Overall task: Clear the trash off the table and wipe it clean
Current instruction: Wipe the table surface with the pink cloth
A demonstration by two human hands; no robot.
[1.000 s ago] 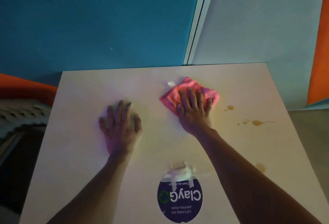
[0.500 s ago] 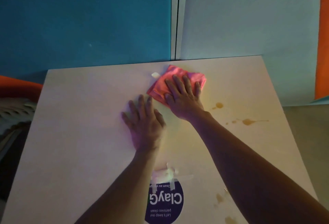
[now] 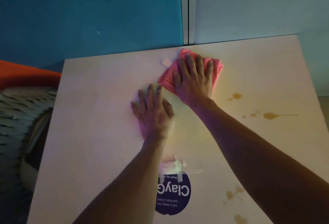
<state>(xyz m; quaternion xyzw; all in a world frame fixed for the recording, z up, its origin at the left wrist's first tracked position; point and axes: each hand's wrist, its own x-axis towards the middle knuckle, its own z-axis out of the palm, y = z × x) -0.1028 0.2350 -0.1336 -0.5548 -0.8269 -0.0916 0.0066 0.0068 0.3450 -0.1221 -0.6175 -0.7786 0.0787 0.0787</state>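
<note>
A folded pink cloth lies on the white table near its far edge. My right hand presses flat on the cloth with fingers spread. My left hand rests flat on the bare tabletop just left of and nearer than the cloth, fingers straight. A small white scrap lies by the cloth's left corner. Brown spill stains mark the table to the right, with a smaller spot closer to the cloth and more stains near the front.
A round purple sticker with taped white scraps sits at the table's near middle. Blue and pale wall panels stand right behind the table. An orange seat and a stack of pale ridged items are at the left.
My left hand slid right across the table to lie beside the cloth. My right hand pushed the cloth a little farther toward the table's back edge.
</note>
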